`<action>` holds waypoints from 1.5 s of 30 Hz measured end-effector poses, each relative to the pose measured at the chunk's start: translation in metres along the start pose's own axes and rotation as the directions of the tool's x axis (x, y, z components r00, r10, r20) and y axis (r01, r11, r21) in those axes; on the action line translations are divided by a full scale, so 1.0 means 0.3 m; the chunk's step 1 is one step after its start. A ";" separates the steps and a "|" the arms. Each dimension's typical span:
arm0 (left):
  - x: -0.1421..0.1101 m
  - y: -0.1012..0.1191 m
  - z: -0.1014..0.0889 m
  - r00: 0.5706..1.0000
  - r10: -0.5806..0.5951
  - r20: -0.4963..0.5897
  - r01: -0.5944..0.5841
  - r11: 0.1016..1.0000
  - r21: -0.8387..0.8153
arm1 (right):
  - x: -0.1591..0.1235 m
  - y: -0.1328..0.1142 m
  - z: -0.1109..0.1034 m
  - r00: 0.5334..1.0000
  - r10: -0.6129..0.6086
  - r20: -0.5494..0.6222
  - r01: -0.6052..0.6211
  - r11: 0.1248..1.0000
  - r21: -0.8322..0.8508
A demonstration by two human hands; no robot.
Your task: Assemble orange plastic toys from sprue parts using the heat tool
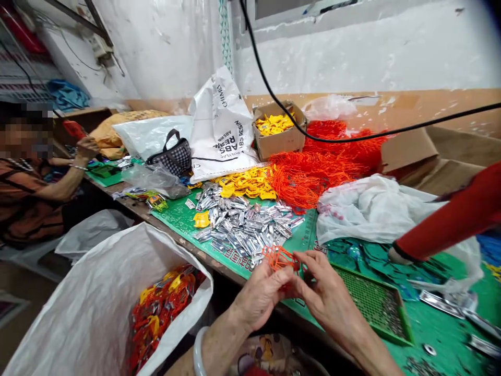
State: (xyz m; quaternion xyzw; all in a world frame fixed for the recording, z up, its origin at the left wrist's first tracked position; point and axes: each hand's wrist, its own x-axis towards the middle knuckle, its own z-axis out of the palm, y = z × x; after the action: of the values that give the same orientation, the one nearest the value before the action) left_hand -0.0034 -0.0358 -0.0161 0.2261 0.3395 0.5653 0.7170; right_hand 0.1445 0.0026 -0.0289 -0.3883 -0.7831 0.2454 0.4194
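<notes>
In front of me, above the table's near edge, my left hand point(256, 297) is closed round a thin-barred orange plastic frame point(277, 256). My right hand point(326, 290) pinches its right end with thumb and fingertips; whether a smaller part sits between those fingers is hidden. Just beyond lies a heap of flat silver metal strips point(238, 224). Behind these are yellow plastic pieces point(248, 184), and a single yellow piece point(201, 219) rests left of the strips. A large tangle of similar orange frames point(299, 183) spreads at the back right.
An open white sack point(97, 297) at lower left holds mixed orange, yellow and silver pieces. A green tray point(371, 303) of tiny metal parts sits right. A co-worker's red sleeve point(450, 214) reaches over teal pieces point(368, 261). Another person point(35, 177) sits left. A black cable point(266, 83) hangs across.
</notes>
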 end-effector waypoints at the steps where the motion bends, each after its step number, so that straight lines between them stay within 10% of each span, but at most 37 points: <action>1: 0.001 -0.009 0.001 1.000 0.009 -0.029 -0.008 1.000 0.011 | -0.002 -0.003 -0.012 0.999 0.002 0.046 -0.003 1.000 0.030; 6: 0.002 -0.023 0.002 0.999 -0.030 -0.038 0.032 0.997 0.069 | -0.013 -0.012 -0.049 0.986 -0.036 0.161 0.027 0.998 0.055; 17: 0.018 -0.037 -0.006 0.995 -0.083 -0.061 0.084 0.996 0.015 | -0.059 0.010 -0.060 0.982 -0.180 -0.056 0.153 0.934 -0.323; 23: 0.022 -0.052 0.016 0.996 -0.053 -0.078 0.055 0.998 0.025 | -0.041 -0.031 -0.059 0.984 -0.176 0.021 0.165 0.865 -0.474; 45: 0.022 -0.084 0.021 0.990 -0.057 -0.132 0.045 0.994 -0.096 | -0.067 -0.047 -0.045 0.994 -0.104 0.028 0.106 0.896 -0.431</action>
State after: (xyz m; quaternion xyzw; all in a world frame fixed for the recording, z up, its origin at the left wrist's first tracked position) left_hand 0.0186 -0.0357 -0.0313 0.1450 0.3660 0.5758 0.7165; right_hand 0.1573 -0.0212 -0.0212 -0.4281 -0.8386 0.0437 0.3341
